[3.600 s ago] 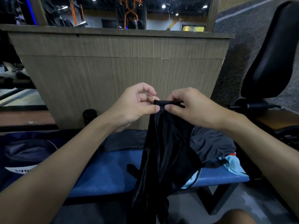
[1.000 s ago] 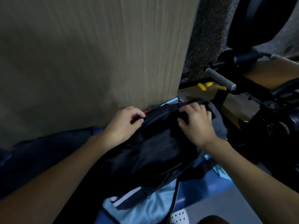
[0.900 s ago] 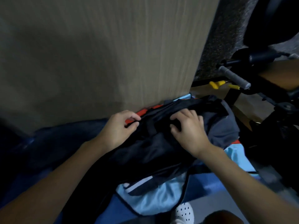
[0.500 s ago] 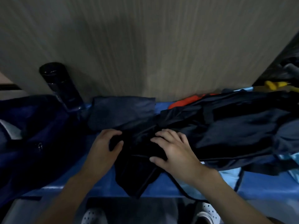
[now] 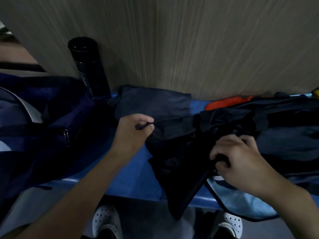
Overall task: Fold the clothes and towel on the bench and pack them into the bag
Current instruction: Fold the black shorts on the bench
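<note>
Both hands, left hand (image 5: 133,130) and right hand (image 5: 240,159), pinch the black garment (image 5: 174,152), whose slippery tail overhanging the blue surface (image 5: 136,181) could drag it floorward.

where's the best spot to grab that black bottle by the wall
Grip the black bottle around its upper body, coming from the front right. It stands upright against the wood panel, with the navy bag crowding its left and base, so only that side is open.

Blue bench (image 5: 134,180) under clothes (image 5: 181,144), bag (image 5: 43,128)
</note>
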